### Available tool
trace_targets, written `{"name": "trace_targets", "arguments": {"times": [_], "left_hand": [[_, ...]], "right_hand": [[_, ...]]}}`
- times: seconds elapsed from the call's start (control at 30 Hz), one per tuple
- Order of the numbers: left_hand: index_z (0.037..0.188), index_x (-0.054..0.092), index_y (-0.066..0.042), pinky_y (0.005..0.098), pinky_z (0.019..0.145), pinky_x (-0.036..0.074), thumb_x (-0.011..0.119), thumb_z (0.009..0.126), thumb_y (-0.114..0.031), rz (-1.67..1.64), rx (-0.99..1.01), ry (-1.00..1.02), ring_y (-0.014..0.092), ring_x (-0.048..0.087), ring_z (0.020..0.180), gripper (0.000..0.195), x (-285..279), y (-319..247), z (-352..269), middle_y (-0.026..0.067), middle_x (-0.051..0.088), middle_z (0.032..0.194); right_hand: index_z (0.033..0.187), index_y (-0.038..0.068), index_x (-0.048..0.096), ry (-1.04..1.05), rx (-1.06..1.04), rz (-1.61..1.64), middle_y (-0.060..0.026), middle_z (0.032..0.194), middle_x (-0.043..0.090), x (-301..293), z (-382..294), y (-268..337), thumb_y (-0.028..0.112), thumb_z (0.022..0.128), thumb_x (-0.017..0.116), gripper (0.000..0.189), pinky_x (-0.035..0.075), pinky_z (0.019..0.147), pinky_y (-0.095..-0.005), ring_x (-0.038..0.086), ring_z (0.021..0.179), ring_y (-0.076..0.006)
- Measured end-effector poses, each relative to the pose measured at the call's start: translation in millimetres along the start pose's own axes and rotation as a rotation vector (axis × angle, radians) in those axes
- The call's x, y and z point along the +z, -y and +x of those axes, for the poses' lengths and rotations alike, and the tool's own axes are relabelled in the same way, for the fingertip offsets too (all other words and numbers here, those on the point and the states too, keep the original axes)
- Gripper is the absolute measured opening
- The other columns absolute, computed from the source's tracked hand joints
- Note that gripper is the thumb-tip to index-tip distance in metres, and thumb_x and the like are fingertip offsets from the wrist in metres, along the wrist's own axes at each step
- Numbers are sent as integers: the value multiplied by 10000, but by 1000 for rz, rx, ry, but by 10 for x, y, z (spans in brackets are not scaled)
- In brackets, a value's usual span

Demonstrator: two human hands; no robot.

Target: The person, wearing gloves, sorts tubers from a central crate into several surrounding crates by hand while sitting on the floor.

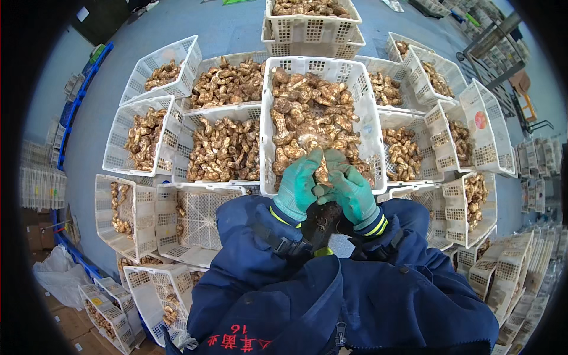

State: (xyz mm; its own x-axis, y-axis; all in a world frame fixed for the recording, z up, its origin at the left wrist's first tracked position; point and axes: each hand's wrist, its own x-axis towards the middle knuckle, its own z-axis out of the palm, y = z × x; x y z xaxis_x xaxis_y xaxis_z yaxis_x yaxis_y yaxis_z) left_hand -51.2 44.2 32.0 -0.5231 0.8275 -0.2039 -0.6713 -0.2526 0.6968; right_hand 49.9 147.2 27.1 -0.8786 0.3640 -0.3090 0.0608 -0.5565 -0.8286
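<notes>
Both my hands wear green gloves and meet over the near edge of a white perforated plastic crate point(379, 146) filled with brown and cream mushrooms point(306, 102). Between them is one mushroom point(322, 171), its stem held upright on the picture. My left hand point(298, 184) grips it from the left with thumb and fingers. My right hand point(353, 191) touches it from the right, fingers curled; whether it also grips the mushroom is hard to tell. The palms of both hands are partly hidden.
More white crates with mushrooms surround the central one: a left one point(173, 133), a right one point(439, 177), and a stack point(315, 22) beyond. A crate at lower left point(202, 188) holds few mushrooms. Blue pallets point(80, 97) line the left wall; a metal cart point(497, 33) stands at upper right.
</notes>
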Motion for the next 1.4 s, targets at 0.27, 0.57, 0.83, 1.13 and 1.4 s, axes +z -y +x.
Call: {"name": "trace_targets", "arguments": {"times": [0.27,0.57,0.83,1.13,1.4], "left_hand": [[954,581,-22,246,444,433,599,781,-182,940,517,-98,147,532,528,236,-360,295,88,61,597,765],[1001,566,3,250,636,498,641,758,-131,737,-133,-171,154,595,694,288,-122,186,128,68,612,812],[908,612,13,272,513,450,461,908,-105,1124,424,-15,176,578,633,192,-107,181,65,103,603,823],[1068,577,-17,293,563,473,501,794,-71,1512,802,217,210,559,723,289,24,272,223,106,565,872],[1287,413,13,247,938,381,551,882,-141,646,-209,116,153,491,1112,455,-155,598,170,85,508,1232]], "right_hand": [[1317,33,335,93,0,69,-20,986,529,81,-11,-169,227,903,536,499,523,658,-283,580,768,-129],[1283,72,411,174,-63,306,-36,1109,544,-140,31,-104,111,893,540,412,509,671,-268,585,782,-133],[1225,24,458,69,-209,74,-51,1025,593,-108,-23,70,100,870,584,384,496,647,-221,595,745,-101],[1210,-12,467,17,-102,301,-73,969,612,-308,-116,277,50,849,577,382,531,620,-243,623,730,-137],[1073,-28,537,-361,-365,-53,-112,865,623,-1731,18,1086,59,834,547,255,532,567,-308,627,680,-198]]}}
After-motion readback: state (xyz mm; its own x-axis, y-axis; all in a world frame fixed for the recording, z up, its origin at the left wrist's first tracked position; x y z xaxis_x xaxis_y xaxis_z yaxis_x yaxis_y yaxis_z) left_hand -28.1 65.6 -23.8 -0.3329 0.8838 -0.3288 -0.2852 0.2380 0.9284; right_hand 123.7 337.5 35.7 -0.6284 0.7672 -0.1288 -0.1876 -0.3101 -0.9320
